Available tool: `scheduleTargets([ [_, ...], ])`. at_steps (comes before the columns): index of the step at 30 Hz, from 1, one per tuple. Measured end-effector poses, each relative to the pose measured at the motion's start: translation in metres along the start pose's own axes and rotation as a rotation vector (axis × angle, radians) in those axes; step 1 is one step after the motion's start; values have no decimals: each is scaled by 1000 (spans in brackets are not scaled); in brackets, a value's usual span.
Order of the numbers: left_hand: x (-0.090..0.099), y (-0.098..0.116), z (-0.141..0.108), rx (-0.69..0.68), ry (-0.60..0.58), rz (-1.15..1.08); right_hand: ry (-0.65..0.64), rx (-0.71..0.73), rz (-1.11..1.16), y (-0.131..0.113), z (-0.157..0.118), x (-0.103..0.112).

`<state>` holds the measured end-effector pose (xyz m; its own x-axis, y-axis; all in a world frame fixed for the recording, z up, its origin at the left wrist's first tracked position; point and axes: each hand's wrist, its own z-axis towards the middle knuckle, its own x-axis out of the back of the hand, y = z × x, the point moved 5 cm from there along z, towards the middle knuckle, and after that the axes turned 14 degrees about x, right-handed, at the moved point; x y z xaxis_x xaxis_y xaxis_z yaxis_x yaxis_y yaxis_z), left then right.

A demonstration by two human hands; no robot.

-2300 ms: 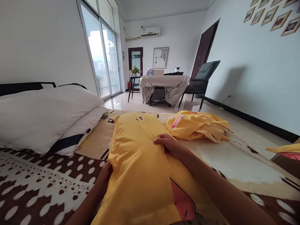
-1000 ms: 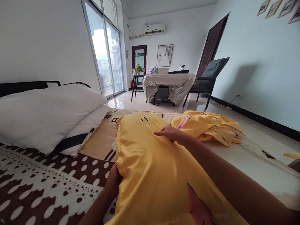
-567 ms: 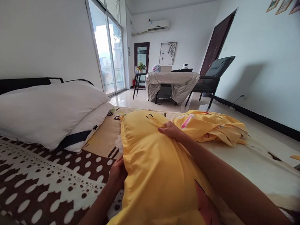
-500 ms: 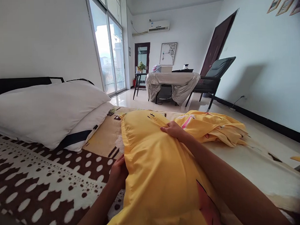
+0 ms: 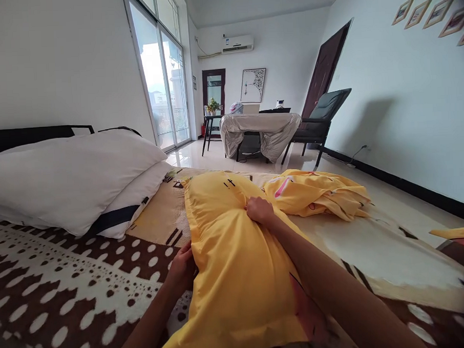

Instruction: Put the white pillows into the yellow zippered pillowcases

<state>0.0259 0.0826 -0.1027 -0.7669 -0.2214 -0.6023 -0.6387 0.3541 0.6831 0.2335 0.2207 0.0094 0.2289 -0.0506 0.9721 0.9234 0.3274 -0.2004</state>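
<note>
A yellow pillow (image 5: 236,276) with a pink patch and small dark marks lies lengthwise on the bed in front of me. My left hand (image 5: 184,267) grips its flanged left edge, the fingertips partly hidden behind the fabric. On the pillow's upper right part, my right hand (image 5: 259,209) is closed on a bunch of the yellow cover, and creases run out from that fist. Just beyond the right hand lies a crumpled yellow cloth (image 5: 325,193) with pink and white patterns.
White pillows (image 5: 74,176) are stacked at the left by the dark headboard (image 5: 30,140). The patterned blanket (image 5: 40,285) covers the bed. Past the bed's far edge stand a covered table (image 5: 260,122) and a black chair (image 5: 322,119). More yellow fabric (image 5: 457,233) shows at the far right.
My right hand has closed more tightly and pressed into the pillow, pulling the cover into deeper creases. My left hand stays on the left edge. The view has shifted slightly right.
</note>
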Motion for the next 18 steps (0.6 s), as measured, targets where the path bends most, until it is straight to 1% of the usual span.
scheduleTargets([
  [2, 2, 1, -1, -28, 16, 40, 8, -5, 10, -11, 2, 3],
  [5, 2, 2, -4, -62, 28, 73, 67, -15, 26, -22, 1, 16],
  [7, -1, 3, -6, -75, 23, 64, 107, -35, 31, -24, -4, 27],
  [10, -13, 3, -14, -115, -6, 52, 162, -88, 28, -19, -14, 47],
  [12, -24, -2, -24, -133, -31, 50, 209, -121, 18, -16, -21, 64],
  [14, -39, -12, -37, -160, -72, 97, 268, -132, -1, -18, -27, 85],
  [16, -60, -27, -53, -232, -121, 222, 327, -113, -24, -24, -34, 108],
  [18, -84, -48, -68, -298, -186, 340, 387, -54, -64, -34, -42, 132],
])
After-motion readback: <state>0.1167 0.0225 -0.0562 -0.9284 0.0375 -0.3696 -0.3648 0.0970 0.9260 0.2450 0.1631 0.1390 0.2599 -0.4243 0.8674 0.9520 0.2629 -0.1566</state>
